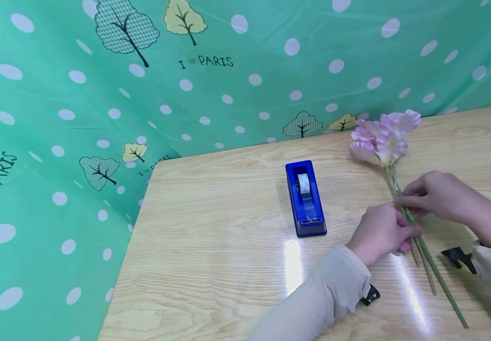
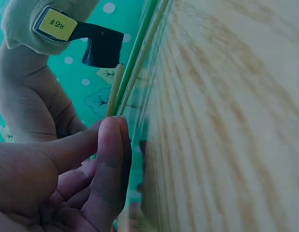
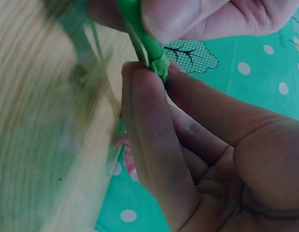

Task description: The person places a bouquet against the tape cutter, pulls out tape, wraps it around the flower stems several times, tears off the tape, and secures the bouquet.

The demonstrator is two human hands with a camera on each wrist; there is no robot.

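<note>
Pink flowers [image 1: 384,137] with several long green and pale stems [image 1: 441,280] lie on the right part of the table, blooms toward the back. My left hand [image 1: 377,233] pinches the stems between thumb and fingers, partly hiding them. Just above it along the stems, my right hand [image 1: 439,196] pinches them nearer the blooms. In the left wrist view the stems [image 2: 135,53] run up from the left fingertips [image 2: 111,133], close beside the tabletop. A crinkled green wrapping [image 3: 160,65] shows on a stem at my right fingertips in the right wrist view.
A blue tape dispenser [image 1: 306,199] with a roll of clear tape [image 1: 303,183] stands left of the flowers on the wooden table [image 1: 211,227]. A green dotted cloth [image 1: 228,85] hangs behind and to the left. Dark straps [image 1: 459,259] sit at both cuffs.
</note>
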